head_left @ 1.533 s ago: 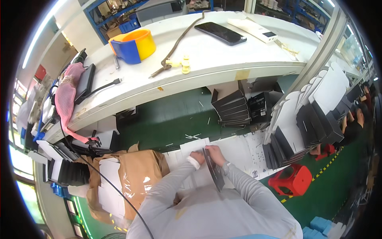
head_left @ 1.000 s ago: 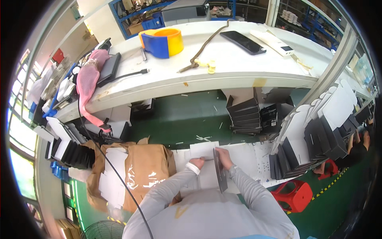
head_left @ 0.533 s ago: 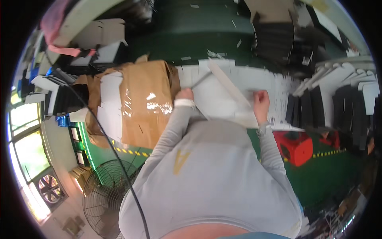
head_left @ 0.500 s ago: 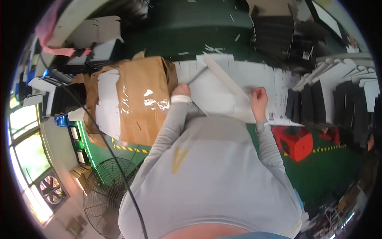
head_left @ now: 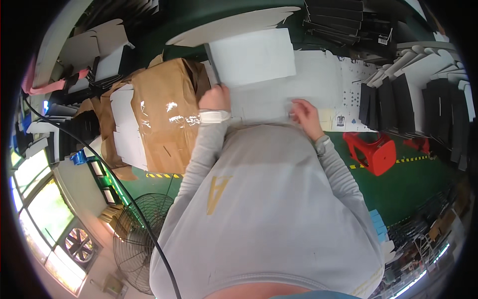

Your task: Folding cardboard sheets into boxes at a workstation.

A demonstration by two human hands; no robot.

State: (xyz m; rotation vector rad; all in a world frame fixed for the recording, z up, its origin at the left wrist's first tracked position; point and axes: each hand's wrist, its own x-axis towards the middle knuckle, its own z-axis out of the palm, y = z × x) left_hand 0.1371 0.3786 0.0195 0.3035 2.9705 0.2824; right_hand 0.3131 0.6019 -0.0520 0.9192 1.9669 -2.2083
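My left hand (head_left: 216, 97) is closed at the lower left corner of a white cardboard box (head_left: 256, 57), where its dark side edge comes down to my fingers. A long white flap of that box stands raised along its far side. My right hand (head_left: 305, 118) hovers over the near part of the white work surface (head_left: 318, 82), right of the box and apart from it. Its fingers are loosely bent and apart, slightly smeared, and nothing shows in them.
A brown-paper-wrapped package (head_left: 162, 112) lies to the left. Stacked black and white box blanks (head_left: 413, 99) stand at the right, with more dark ones (head_left: 333, 20) at the far right. A red plastic stool (head_left: 374, 153) and a floor fan (head_left: 142, 239) are nearby.
The tilted white cardboard strip is now seen as a box lying with a raised flap. My right hand has moved left, and its fingers have loosened. The view has shifted.
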